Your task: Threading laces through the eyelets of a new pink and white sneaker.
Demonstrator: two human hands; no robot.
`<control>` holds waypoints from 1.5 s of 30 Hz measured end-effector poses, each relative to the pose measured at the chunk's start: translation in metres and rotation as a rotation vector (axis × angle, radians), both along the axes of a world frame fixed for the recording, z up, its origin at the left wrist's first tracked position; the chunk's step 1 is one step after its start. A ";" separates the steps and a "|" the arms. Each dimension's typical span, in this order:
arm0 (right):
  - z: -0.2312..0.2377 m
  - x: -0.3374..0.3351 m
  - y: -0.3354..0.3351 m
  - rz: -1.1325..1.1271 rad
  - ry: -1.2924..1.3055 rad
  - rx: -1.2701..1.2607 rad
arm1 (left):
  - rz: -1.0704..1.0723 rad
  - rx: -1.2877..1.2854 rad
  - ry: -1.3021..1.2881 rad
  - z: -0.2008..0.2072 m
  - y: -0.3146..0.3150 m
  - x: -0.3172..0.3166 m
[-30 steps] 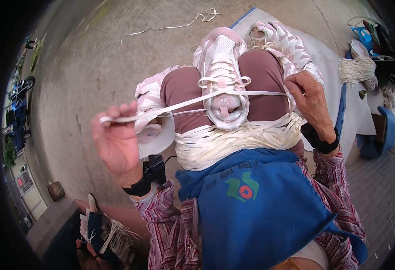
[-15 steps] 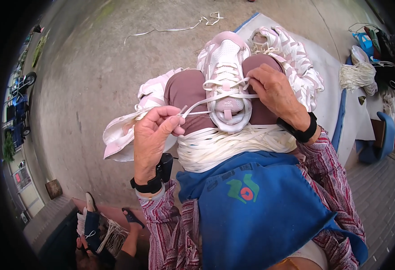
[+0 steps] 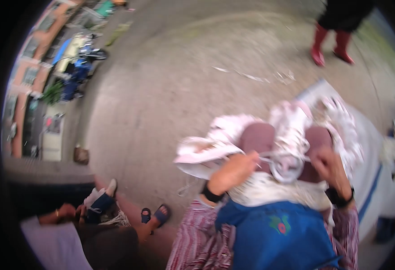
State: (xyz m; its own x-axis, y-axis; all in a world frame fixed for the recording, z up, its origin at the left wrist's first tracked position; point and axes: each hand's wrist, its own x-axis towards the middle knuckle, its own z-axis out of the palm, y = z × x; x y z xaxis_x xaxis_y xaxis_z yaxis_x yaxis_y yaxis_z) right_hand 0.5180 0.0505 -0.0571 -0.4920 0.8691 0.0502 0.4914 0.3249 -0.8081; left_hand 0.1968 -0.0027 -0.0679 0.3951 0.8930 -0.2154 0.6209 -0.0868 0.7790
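A pink-and-white sneaker (image 3: 292, 128) stands between my knees, toe pointing away from me and heel opening toward me. My left hand (image 3: 238, 171) is closed at the shoe's left side, with a white shoelace (image 3: 265, 158) running from its fingertips toward the opening. At the right side, my right hand (image 3: 328, 165) is closed too, by the other end of the lace. Motion blurs the fingers of both hands. Across my lap, over a blue apron (image 3: 269, 238), lies a thick bundle of cream laces (image 3: 274, 191).
More pink-and-white shoes (image 3: 206, 153) lie by my left knee, and a pile of shoes (image 3: 345, 130) lies beyond my right one. A loose lace (image 3: 251, 77) is on the floor. A person in red boots (image 3: 319, 45) stands far right; another person (image 3: 112, 238) sits at lower left.
The view has swung left, so my lap and the shoe appear lower and farther right. The person in red boots and more of the seated person have come into view. Both hands stay at the laces.
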 end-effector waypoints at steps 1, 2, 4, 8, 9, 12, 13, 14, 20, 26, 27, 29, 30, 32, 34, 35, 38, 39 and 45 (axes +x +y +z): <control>0.001 0.009 -0.006 0.107 -0.075 -0.005 | -0.024 0.062 0.025 0.002 0.001 0.004; 0.005 0.012 -0.014 0.170 -0.073 0.056 | -0.057 0.050 0.132 0.013 0.006 0.012; 0.003 0.026 -0.027 0.211 -0.189 0.057 | -0.053 0.048 0.127 0.006 0.004 0.013; 0.010 0.038 -0.042 0.249 -0.255 0.026 | -0.058 0.020 0.245 0.025 -0.001 0.011; 0.011 0.039 -0.045 0.263 -0.283 0.020 | -0.043 0.030 0.265 0.027 -0.002 0.012; 0.015 0.043 -0.057 0.251 -0.310 0.075 | -0.031 0.043 0.293 0.030 0.002 0.020; 0.005 0.049 -0.060 0.259 -0.346 0.091 | -0.006 0.122 0.330 0.028 0.005 0.026; -0.003 0.051 -0.059 0.285 -0.327 0.166 | 0.003 0.192 0.357 0.024 0.007 0.032; -0.017 0.043 -0.046 0.267 -0.231 0.181 | 0.168 0.195 0.167 0.016 0.013 0.038; 0.002 0.035 -0.043 -0.028 -0.054 0.066 | 0.085 0.237 0.063 0.007 0.013 0.055; 0.005 0.034 -0.042 -0.052 -0.058 0.075 | 0.088 0.205 0.076 0.006 0.014 0.057; 0.008 0.036 -0.041 -0.019 -0.113 0.088 | 0.087 0.172 0.085 0.003 0.016 0.061; 0.009 0.037 -0.041 0.017 -0.165 0.103 | 0.121 0.226 0.071 -0.002 0.019 0.062; 0.006 0.049 -0.038 0.125 -0.161 0.035 | 0.151 0.275 0.054 -0.014 0.020 0.062; 0.003 0.055 -0.042 0.234 -0.154 -0.038 | 0.197 0.209 -0.011 -0.028 0.019 0.057; 0.004 0.055 -0.046 0.234 -0.158 -0.071 | 0.189 0.165 -0.006 -0.032 0.020 0.056; 0.008 0.049 -0.051 0.085 -0.086 -0.045 | 0.216 0.207 -0.030 -0.038 0.021 0.056; 0.008 0.050 -0.047 0.019 -0.128 -0.047 | 0.214 0.201 -0.034 -0.038 0.023 0.057; -0.011 0.021 -0.063 0.132 -0.362 0.150 | 0.171 0.186 0.060 -0.030 0.033 0.055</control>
State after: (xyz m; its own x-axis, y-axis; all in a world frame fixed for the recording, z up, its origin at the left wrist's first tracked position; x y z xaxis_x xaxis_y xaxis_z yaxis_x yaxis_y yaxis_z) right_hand 0.5390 -0.0121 -0.0676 -0.6076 0.7938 -0.0252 0.6814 0.5047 -0.5300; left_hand 0.2521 0.0308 -0.0979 0.2267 0.9721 -0.0602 0.6836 -0.1148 0.7208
